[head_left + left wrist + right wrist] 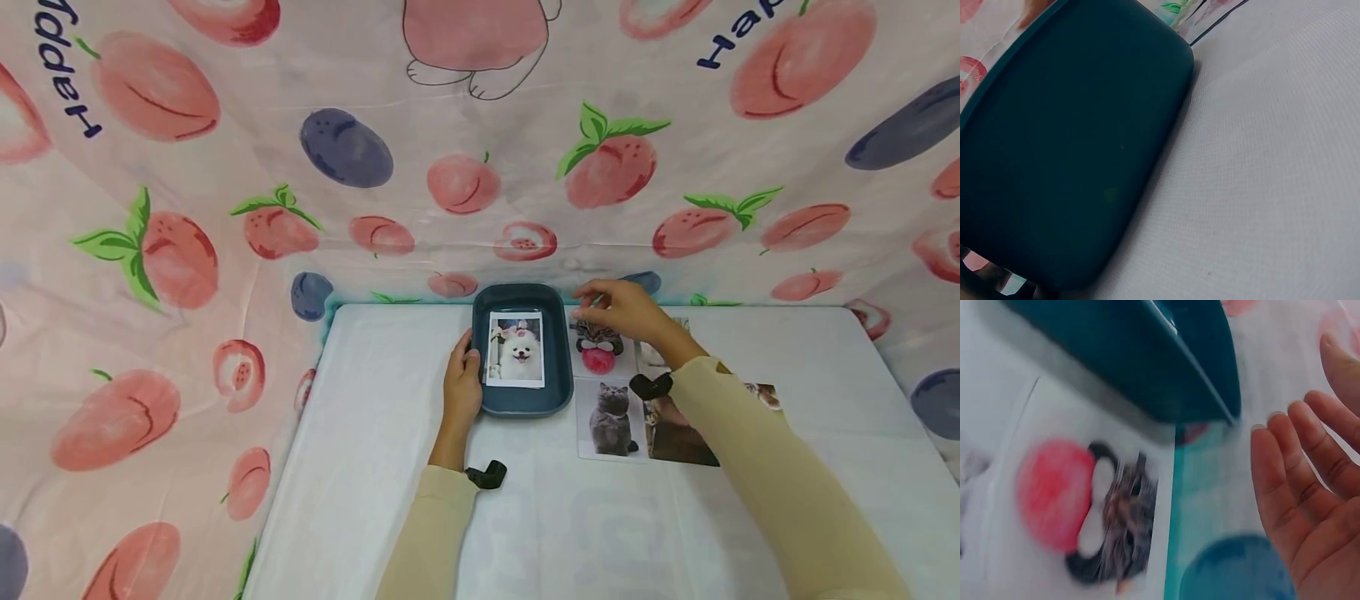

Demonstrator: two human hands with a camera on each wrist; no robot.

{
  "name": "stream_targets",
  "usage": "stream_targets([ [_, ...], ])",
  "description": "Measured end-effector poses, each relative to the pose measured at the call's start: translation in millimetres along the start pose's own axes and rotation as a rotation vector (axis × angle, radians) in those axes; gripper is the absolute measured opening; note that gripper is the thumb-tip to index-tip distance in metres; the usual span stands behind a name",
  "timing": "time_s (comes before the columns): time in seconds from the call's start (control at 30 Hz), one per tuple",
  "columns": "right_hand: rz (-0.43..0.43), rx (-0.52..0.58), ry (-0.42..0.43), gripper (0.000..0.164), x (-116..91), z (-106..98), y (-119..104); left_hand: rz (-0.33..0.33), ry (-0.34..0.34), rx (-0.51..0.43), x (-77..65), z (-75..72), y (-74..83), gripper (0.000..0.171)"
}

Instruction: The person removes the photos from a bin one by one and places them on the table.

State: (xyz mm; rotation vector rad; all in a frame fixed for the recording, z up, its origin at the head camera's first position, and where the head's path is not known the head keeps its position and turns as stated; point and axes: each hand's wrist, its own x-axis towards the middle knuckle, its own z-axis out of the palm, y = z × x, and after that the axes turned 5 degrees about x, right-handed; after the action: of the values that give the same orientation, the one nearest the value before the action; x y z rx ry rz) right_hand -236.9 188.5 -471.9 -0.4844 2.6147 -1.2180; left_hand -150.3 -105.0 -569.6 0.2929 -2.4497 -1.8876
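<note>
A dark teal tray (558, 398) stands at the back of the white table, with a photo card of a fluffy white dog (519, 354) lying in it. My left hand (461, 379) grips the tray's left side, thumb at the rim. In the left wrist view the tray wall (1079, 137) hides most of that hand. My right hand (618, 312) hovers just right of the tray, over the top edge of a kitten photo with a pink ball (598, 354). In the right wrist view, its fingers (1269, 469) are extended and hold nothing.
Below the kitten photo lies a grey cat photo (613, 421). Beside it is a brown-toned photo (678, 437), and a pale photo (654, 357) lies above that; my right arm partly covers both. A fruit-print cloth (465, 117) hangs behind the table (375, 467).
</note>
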Motion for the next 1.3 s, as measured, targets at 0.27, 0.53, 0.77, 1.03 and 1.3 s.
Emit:
stream_targets([
  [0.27, -0.03, 0.08, -0.148, 0.05, 48.7, 37.3, -26.5, 0.008, 0.006, 0.005, 0.8, -0.4, -2.9, 0.046],
  [0.53, -0.085, -0.057, -0.167, 0.046, 79.3, 68.4, -39.9, 0.018, 0.005, -0.006, 0.2, 0.7, -3.0, 0.047],
  [0.77, -0.013, -0.237, -0.192, 0.052, 91.6, 88.6, -38.6, 0.023, 0.009, -0.006, 0.3, 1.4, -3.0, 0.046],
  [1.03, 0.127, -0.273, -0.212, 0.06, 90.0, 98.5, -41.1, 0.028, 0.001, -0.015, 1.5, 0.8, -2.9, 0.046],
  [1.3, 0.157, -0.232, -0.202, 0.042, 88.9, 104.1, -39.2, 0.028, 0.004, -0.018, 1.3, 0.5, -2.5, 0.047],
])
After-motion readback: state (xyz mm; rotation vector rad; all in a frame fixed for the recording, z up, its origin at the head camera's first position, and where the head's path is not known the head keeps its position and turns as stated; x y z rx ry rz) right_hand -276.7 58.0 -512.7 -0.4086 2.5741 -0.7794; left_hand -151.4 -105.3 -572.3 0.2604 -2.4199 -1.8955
